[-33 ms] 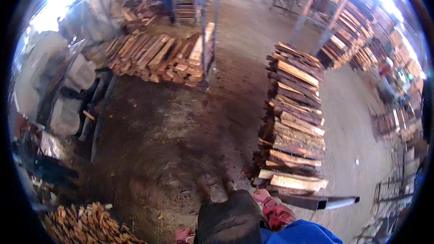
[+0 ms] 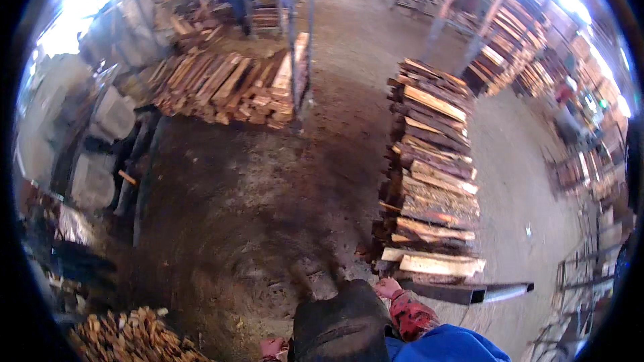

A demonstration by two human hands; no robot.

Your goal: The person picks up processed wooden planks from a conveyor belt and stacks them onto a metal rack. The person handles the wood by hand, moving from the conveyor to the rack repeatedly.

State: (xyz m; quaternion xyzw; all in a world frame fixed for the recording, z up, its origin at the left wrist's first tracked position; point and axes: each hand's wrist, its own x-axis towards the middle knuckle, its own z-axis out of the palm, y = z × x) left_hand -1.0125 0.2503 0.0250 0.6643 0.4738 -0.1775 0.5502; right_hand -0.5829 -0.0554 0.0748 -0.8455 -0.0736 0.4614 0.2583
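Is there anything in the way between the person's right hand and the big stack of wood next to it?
Nothing visible stands between them. The right hand is just below the bottom boards of the wood stack, beside the dark metal bar. The dark bundle sits lower, between both hands. The left hand is at its other side.

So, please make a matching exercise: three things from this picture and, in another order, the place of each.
Things:
1. tall stack of split wood
2. low pile of planks
3. heap of small sticks

Places:
A. bottom left corner
B. right of centre
C. upper left, beside a metal post

Pairs: 1-B, 2-C, 3-A
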